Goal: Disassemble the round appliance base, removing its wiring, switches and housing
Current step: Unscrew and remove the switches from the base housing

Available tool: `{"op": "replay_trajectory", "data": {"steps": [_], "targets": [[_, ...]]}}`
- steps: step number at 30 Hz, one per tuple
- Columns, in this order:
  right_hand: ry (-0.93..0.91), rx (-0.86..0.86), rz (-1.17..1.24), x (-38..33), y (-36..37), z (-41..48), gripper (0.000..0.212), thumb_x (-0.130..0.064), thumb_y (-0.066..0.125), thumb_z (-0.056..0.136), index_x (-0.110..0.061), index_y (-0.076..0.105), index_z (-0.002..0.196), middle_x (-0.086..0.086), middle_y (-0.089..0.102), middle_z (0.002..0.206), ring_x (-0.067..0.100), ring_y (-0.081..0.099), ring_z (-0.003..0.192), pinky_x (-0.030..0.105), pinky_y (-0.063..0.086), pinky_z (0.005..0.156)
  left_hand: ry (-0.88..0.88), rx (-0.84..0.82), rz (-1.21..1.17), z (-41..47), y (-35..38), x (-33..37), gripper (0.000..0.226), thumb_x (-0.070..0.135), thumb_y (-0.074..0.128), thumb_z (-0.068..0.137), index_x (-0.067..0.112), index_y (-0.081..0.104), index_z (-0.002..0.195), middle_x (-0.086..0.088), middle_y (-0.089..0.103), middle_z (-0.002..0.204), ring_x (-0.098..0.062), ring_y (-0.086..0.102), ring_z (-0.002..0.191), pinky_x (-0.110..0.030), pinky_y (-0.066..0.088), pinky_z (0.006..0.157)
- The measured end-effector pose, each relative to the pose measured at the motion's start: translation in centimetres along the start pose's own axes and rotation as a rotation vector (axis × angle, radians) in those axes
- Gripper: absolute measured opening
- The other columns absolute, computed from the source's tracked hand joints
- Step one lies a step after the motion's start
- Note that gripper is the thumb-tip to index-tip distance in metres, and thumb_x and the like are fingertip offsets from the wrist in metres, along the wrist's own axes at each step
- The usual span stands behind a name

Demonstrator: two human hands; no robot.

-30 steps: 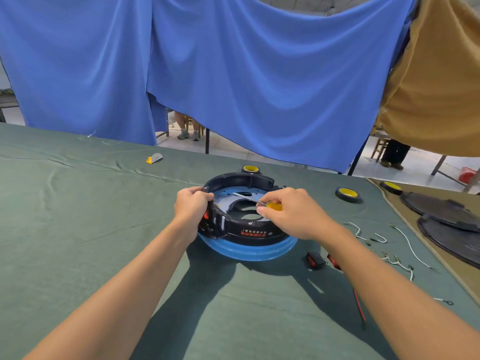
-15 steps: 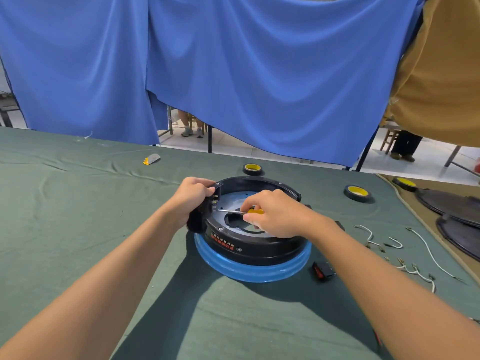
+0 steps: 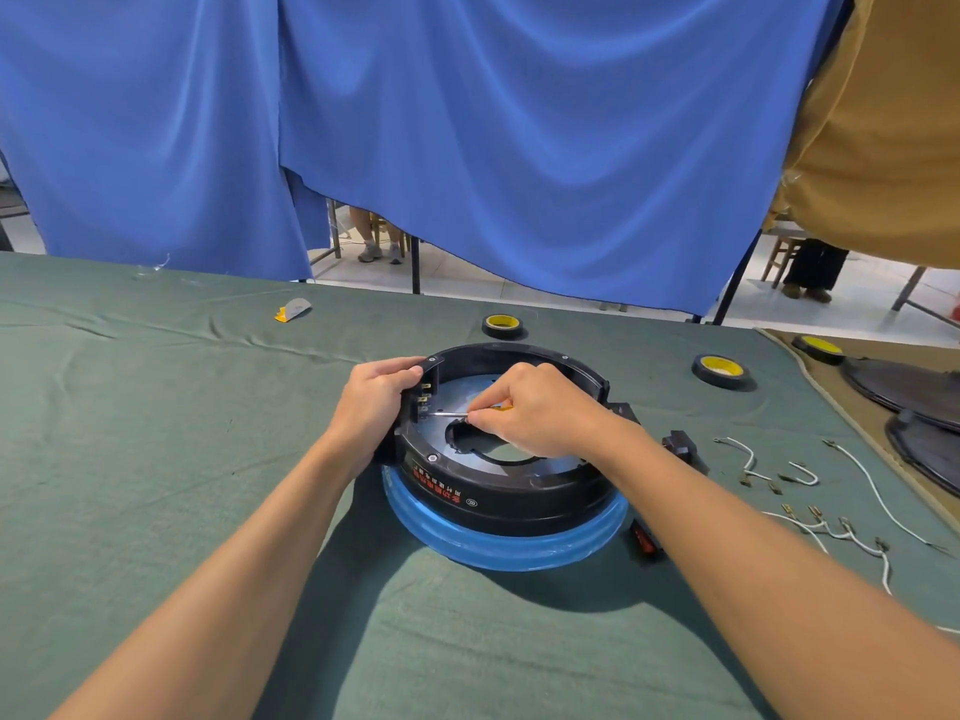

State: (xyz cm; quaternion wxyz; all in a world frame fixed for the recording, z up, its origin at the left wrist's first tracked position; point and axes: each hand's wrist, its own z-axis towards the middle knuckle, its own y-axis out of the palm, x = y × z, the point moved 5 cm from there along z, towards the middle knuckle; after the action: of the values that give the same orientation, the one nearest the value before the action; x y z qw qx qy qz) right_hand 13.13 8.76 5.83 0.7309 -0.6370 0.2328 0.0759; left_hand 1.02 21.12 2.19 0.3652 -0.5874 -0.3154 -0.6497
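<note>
The round appliance base (image 3: 498, 504), black with a blue rim underneath and red print on its side, lies on the green cloth. My left hand (image 3: 371, 405) grips its left wall, next to a switch with metal terminals (image 3: 423, 400). My right hand (image 3: 535, 410) reaches over the inside and holds a small screwdriver (image 3: 451, 415) with a yellow handle; its metal tip points left at the terminals. A grey plate with a central hole (image 3: 488, 444) fills the inside.
Loose white wires with terminals (image 3: 831, 527) and two black switches, one at the right (image 3: 679, 445) and one with a red rocker (image 3: 644, 542), lie right of the base. Tape rolls (image 3: 721, 370) sit behind. Dark round covers (image 3: 904, 387) rest at the far right.
The base has been turned so the switch side faces left. My right hand has swung the screwdriver tip toward the terminals. My left hand has shifted along the rim.
</note>
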Motion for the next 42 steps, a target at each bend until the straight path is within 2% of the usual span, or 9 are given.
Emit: {"op": "replay_trajectory", "data": {"steps": [6, 12, 16, 22, 26, 31, 34, 39, 42], "targets": [[-0.025, -0.006, -0.010, 0.2, 0.3, 0.4, 0.024, -0.035, 0.054, 0.094, -0.030, 0.076, 0.104, -0.004, 0.072, 0.110, 0.016, 0.061, 0.090, 0.040, 0.054, 0.083, 0.010, 0.005, 0.008, 0.3, 0.0, -0.4, 0.028, 0.006, 0.052, 0.094, 0.021, 0.075, 0.097, 0.000, 0.077, 0.085, -0.014, 0.073, 0.081, -0.020, 0.055, 0.067], [-0.003, -0.038, 0.078, 0.5, 0.7, 0.9, 0.022, -0.032, 0.057, 0.093, -0.030, 0.078, 0.094, -0.010, 0.068, 0.073, 0.010, 0.049, 0.061, 0.025, 0.039, 0.059, -0.004, 0.015, -0.013, 0.5, 0.1, -0.7, 0.031, 0.006, 0.053, 0.093, 0.024, 0.077, 0.086, -0.006, 0.076, 0.090, -0.024, 0.072, 0.089, -0.040, 0.055, 0.090], [0.010, -0.073, 0.119, 0.5, 0.8, 1.0, 0.021, -0.032, 0.058, 0.092, -0.026, 0.078, 0.093, 0.000, 0.074, 0.097, 0.008, 0.049, 0.061, 0.028, 0.042, 0.057, -0.010, 0.005, -0.011, 0.6, 0.2, -0.7, 0.029, 0.006, 0.052, 0.092, 0.022, 0.077, 0.091, -0.007, 0.076, 0.092, -0.026, 0.072, 0.092, -0.044, 0.055, 0.091], [0.020, -0.063, 0.132, 0.7, 0.8, 0.8, 0.022, -0.032, 0.058, 0.091, -0.023, 0.078, 0.092, 0.006, 0.072, 0.107, 0.024, 0.064, 0.089, 0.041, 0.054, 0.081, 0.003, 0.004, -0.011, 0.6, 0.1, -0.7, 0.032, 0.006, 0.053, 0.092, 0.025, 0.077, 0.083, -0.005, 0.077, 0.087, -0.023, 0.073, 0.087, -0.035, 0.056, 0.082], [0.006, -0.077, 0.129, 1.0, 0.9, 0.8, 0.024, -0.032, 0.058, 0.091, -0.017, 0.076, 0.090, 0.010, 0.071, 0.102, 0.011, 0.052, 0.068, 0.036, 0.051, 0.070, -0.002, 0.008, -0.018, 0.7, 0.0, -0.7, 0.032, 0.005, 0.054, 0.092, 0.025, 0.077, 0.083, -0.004, 0.077, 0.086, -0.019, 0.074, 0.083, -0.032, 0.055, 0.078], [-0.001, -0.077, 0.157, 0.9, 0.9, 0.8, 0.020, -0.032, 0.060, 0.091, -0.025, 0.078, 0.088, 0.006, 0.072, 0.107, 0.027, 0.060, 0.082, 0.040, 0.053, 0.077, -0.007, 0.011, -0.018, 0.7, -0.1, -0.9, 0.031, 0.005, 0.053, 0.091, 0.024, 0.077, 0.083, -0.004, 0.077, 0.087, -0.021, 0.074, 0.086, -0.033, 0.056, 0.079], [-0.003, -0.079, 0.156, 0.9, 0.8, 0.9, 0.019, -0.030, 0.060, 0.092, -0.027, 0.079, 0.090, 0.006, 0.072, 0.107, 0.019, 0.052, 0.064, 0.034, 0.050, 0.066, -0.024, 0.006, -0.017, 0.8, 0.1, -0.9, 0.033, 0.005, 0.053, 0.090, 0.024, 0.078, 0.082, -0.006, 0.077, 0.088, -0.024, 0.074, 0.086, -0.039, 0.057, 0.083], [0.078, -0.205, 0.393, 1.3, 1.1, 0.6, 0.021, -0.023, 0.058, 0.096, -0.017, 0.077, 0.090, 0.000, 0.054, 0.053, 0.013, 0.027, 0.044, 0.026, 0.026, 0.043, -0.041, 0.020, 0.001, 0.7, 0.1, -0.8, 0.035, 0.005, 0.052, 0.089, 0.026, 0.079, 0.078, -0.007, 0.076, 0.088, -0.025, 0.074, 0.085, -0.045, 0.057, 0.086], [0.075, -0.228, 0.390, 1.2, 1.2, 0.6, 0.022, -0.023, 0.056, 0.096, -0.013, 0.076, 0.092, -0.001, 0.053, 0.051, 0.020, 0.031, 0.043, 0.027, 0.031, 0.042, -0.037, 0.037, 0.022, 0.7, 0.2, -0.7, 0.034, 0.006, 0.053, 0.089, 0.026, 0.079, 0.079, -0.006, 0.077, 0.088, -0.025, 0.073, 0.087, -0.048, 0.056, 0.089]]}}
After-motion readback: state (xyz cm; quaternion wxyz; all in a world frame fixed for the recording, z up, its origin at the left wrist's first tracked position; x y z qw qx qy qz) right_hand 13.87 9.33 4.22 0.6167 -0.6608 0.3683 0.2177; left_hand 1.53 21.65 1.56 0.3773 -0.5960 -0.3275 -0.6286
